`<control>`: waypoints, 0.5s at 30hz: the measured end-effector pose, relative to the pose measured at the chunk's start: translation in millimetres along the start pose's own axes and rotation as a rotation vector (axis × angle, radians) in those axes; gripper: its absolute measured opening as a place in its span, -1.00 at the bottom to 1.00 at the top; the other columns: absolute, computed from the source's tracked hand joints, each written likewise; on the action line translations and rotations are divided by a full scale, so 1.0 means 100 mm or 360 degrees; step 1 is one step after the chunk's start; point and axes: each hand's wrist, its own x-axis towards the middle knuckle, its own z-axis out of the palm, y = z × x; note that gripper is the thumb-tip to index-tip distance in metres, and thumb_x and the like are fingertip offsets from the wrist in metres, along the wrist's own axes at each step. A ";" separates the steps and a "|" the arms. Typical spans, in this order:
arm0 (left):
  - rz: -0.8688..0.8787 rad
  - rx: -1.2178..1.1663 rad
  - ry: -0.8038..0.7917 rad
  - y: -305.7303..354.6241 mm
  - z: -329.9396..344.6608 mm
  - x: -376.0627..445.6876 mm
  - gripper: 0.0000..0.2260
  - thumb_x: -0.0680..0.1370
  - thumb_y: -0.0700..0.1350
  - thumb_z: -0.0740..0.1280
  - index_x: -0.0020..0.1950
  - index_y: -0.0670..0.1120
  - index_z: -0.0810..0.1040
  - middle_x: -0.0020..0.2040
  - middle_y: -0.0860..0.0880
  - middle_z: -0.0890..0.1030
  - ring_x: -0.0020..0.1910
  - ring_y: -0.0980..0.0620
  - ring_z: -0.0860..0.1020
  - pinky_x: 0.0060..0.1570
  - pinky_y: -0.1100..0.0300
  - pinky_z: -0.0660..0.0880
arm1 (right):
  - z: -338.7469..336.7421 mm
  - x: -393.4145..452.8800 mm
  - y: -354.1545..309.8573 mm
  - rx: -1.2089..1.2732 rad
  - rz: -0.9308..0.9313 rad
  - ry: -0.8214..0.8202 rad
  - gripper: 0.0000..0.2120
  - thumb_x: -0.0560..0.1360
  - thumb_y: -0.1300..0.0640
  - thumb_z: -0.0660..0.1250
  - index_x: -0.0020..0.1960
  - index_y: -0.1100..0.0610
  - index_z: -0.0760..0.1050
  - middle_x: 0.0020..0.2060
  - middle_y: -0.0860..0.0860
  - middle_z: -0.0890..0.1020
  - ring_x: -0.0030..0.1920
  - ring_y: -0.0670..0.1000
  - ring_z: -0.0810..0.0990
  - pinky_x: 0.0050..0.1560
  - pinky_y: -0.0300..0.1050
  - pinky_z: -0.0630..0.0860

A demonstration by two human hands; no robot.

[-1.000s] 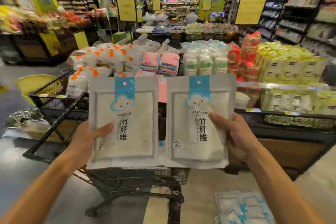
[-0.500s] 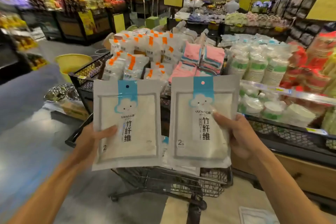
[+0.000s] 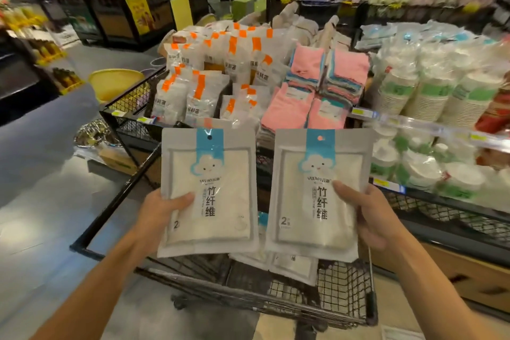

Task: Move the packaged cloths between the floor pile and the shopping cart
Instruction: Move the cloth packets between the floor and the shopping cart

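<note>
Above the cart, left fingers: the left hand pinched the left cloth packet at its 8 o'clock edge, thumb on the front.
Right fingers: the right hand clamped the right cloth packet at its 3 o'clock edge.
Packets: upright, side by side, just apart.
Cart: the shopping cart lay below, more packets on its mesh at 6 o'clock.
Shelf: pink towels at 12 o'clock.
</note>
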 end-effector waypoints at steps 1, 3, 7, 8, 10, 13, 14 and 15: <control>-0.0045 0.0013 -0.0006 -0.04 0.05 0.09 -0.49 0.32 -0.21 0.59 0.24 -0.25 0.61 0.10 -0.25 0.70 0.09 -0.30 0.67 0.18 -0.28 0.55 | -0.06 0.07 0.03 0.0004 0.0026 0.0009 -0.70 0.55 0.25 0.37 0.26 0.28 0.59 0.14 0.23 0.72 0.09 0.19 0.74 -0.04 0.06 0.72; -0.0130 0.0034 -0.0029 -0.16 0.13 0.28 -0.51 0.31 -0.22 0.60 0.22 -0.24 0.63 0.08 -0.25 0.71 0.08 -0.30 0.68 0.18 -0.28 0.55 | -0.18 0.20 0.11 0.0029 0.0079 0.0055 -0.71 0.55 0.25 0.37 0.26 0.30 0.59 0.14 0.25 0.72 0.09 0.21 0.74 -0.02 0.09 0.72; -0.0273 0.0090 -0.0095 -0.44 0.27 0.68 -0.34 0.17 -0.04 0.67 0.20 -0.24 0.64 0.09 -0.26 0.71 0.08 -0.31 0.68 0.16 -0.29 0.55 | -0.40 0.42 0.32 0.0024 0.0198 0.0158 -0.64 0.53 0.22 0.40 0.29 0.32 0.55 0.13 0.26 0.72 0.10 0.26 0.73 -0.06 0.12 0.72; -0.0312 0.0105 -0.0132 -0.52 0.30 0.78 -0.31 0.14 -0.02 0.67 0.21 -0.23 0.64 0.10 -0.25 0.71 0.08 -0.30 0.68 0.16 -0.28 0.55 | -0.45 0.47 0.40 0.0024 0.0232 0.0186 -0.65 0.54 0.22 0.40 0.29 0.32 0.55 0.12 0.26 0.72 0.09 0.26 0.73 -0.09 0.10 0.72; -0.0400 0.0145 -0.0201 -0.73 0.37 1.01 -0.42 0.27 -0.10 0.65 0.24 -0.23 0.62 0.10 -0.24 0.71 0.08 -0.29 0.68 0.17 -0.29 0.55 | -0.57 0.59 0.60 0.0046 0.0297 0.0265 -0.63 0.54 0.22 0.40 0.31 0.32 0.54 0.13 0.26 0.71 0.09 0.26 0.73 -0.09 0.10 0.72; -0.0519 0.0216 -0.0192 -1.08 0.43 1.29 -0.73 0.48 -0.31 0.45 0.18 -0.26 0.63 0.06 -0.26 0.71 0.00 -0.26 0.71 0.05 -0.23 0.63 | -0.66 0.68 0.92 0.0084 0.0405 0.0361 -0.55 0.48 0.19 0.45 0.33 0.31 0.52 0.14 0.27 0.71 0.12 0.29 0.71 -0.02 0.17 0.71; -0.0560 0.0252 -0.0202 -1.20 0.46 1.40 -0.78 0.50 -0.33 0.42 0.15 -0.25 0.64 0.03 -0.25 0.72 -0.04 -0.24 0.72 -0.06 -0.16 0.67 | -0.69 0.73 1.04 0.0098 0.0441 0.0406 -0.55 0.46 0.19 0.45 0.32 0.30 0.53 0.14 0.27 0.71 0.12 0.29 0.72 -0.01 0.18 0.70; -0.0592 0.0296 -0.0229 -1.33 0.48 1.50 -0.81 0.52 -0.33 0.41 0.12 -0.22 0.65 0.01 -0.22 0.73 -0.07 -0.20 0.73 -0.15 -0.08 0.68 | -0.72 0.78 1.16 0.0104 0.0473 0.0443 -0.56 0.46 0.20 0.45 0.31 0.29 0.54 0.14 0.27 0.71 0.12 0.29 0.72 0.01 0.21 0.70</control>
